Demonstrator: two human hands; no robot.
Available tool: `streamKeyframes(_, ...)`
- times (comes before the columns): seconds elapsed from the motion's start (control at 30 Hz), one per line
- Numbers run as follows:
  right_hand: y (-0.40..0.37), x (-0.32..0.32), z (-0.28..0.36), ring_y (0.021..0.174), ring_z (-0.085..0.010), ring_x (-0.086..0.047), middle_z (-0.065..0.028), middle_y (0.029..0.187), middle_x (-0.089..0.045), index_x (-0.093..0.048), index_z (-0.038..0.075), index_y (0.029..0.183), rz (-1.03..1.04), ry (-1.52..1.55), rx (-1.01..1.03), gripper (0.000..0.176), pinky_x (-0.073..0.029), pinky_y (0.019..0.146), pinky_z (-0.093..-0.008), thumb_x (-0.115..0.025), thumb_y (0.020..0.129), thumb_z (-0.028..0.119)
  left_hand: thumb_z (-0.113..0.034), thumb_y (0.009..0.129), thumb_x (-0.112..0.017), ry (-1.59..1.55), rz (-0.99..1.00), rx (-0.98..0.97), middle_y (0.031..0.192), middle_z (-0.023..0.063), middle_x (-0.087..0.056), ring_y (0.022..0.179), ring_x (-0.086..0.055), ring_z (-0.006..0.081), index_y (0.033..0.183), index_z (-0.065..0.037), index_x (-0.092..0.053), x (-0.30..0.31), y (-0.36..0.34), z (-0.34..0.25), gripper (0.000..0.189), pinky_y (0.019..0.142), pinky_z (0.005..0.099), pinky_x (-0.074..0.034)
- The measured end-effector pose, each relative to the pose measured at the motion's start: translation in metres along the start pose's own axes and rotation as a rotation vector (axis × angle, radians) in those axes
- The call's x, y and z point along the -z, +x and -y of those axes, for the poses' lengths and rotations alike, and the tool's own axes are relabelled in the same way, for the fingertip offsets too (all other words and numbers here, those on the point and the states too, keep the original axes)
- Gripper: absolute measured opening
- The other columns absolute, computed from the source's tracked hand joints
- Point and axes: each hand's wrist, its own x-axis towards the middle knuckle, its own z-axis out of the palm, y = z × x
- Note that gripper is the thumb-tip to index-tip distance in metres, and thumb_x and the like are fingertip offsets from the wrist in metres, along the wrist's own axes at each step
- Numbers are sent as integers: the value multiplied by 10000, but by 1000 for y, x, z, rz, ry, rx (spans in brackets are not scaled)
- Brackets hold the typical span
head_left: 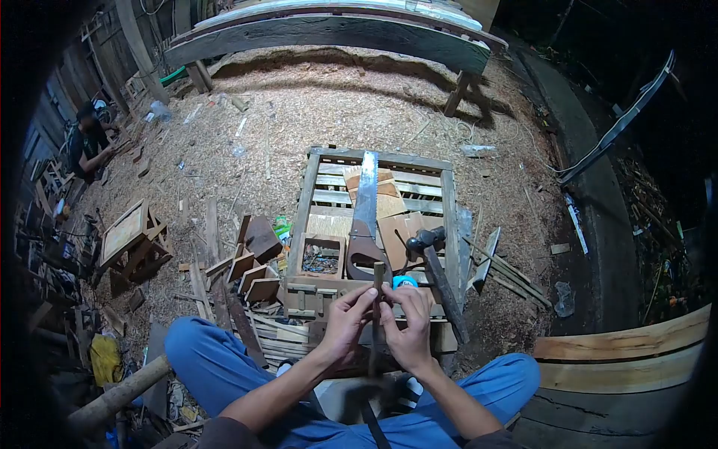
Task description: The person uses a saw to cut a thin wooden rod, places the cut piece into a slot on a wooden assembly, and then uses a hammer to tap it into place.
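Observation:
A thin wooden strip (378,274) stands upright before my chest, pinched by the fingers of both hands. My left hand (346,322) grips it from the left, and my right hand (408,327) from the right, fingertips nearly meeting. Just beyond my fingers lies a handsaw (365,209), its handle toward me, on a low slatted wooden bench (447,196). A round blue object (404,282) shows behind my right hand. To its right rests a hammer (440,280), head away from me. Left of the saw handle sits a small wooden box (323,241) with small metal pieces inside.
Wood offcuts (258,239) and sticks lie left of the bench. A small wooden stool-like frame (127,236) stands farther left. Planks (621,340) lie at right. Across the shavings-covered ground is a long workbench (329,41). Another person (90,146) crouches at far left.

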Motion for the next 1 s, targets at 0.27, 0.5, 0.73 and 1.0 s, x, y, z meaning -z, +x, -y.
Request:
streamKeyframes(0.27,11,-1,-17,1118,-323,-600,-147,1166,-633,-695,13,1198,-7,2,-28,256,-462,1009,-439,-676,970,128,-128,1023,-695,478,23,-321,1040,58,-767,901,-679,93,1235,10,-749,18,-6,-57,258,827,256,-555)
streamKeyframes(0.5,25,-32,-43,1144,-355,-599,-154,1176,-656,-695,33,1193,119,-108,-2,271,-433,1028,-485,-690,944,139,-109,970,-725,945,-94,-523,1003,106,-786,915,-716,135,1154,-12,-793,41,-4,-83,219,812,287,-561)
streamKeyframes(0.73,53,-61,-43,1121,-323,-629,-151,1110,-705,-670,35,1218,234,-300,52,295,-389,1022,-471,-639,999,230,-103,887,-747,1186,-165,-646,971,147,-784,889,-744,280,1045,-51,-822,68,12,-86,182,832,358,-560)
streamKeyframes(1.0,64,-77,-47,1040,-351,-689,-187,1062,-732,-578,45,1297,409,-467,-77,370,-373,1009,-524,-628,1013,278,-103,863,-753,1325,-169,-781,975,82,-786,937,-720,262,1015,-77,-825,71,15,-63,170,892,377,-515)
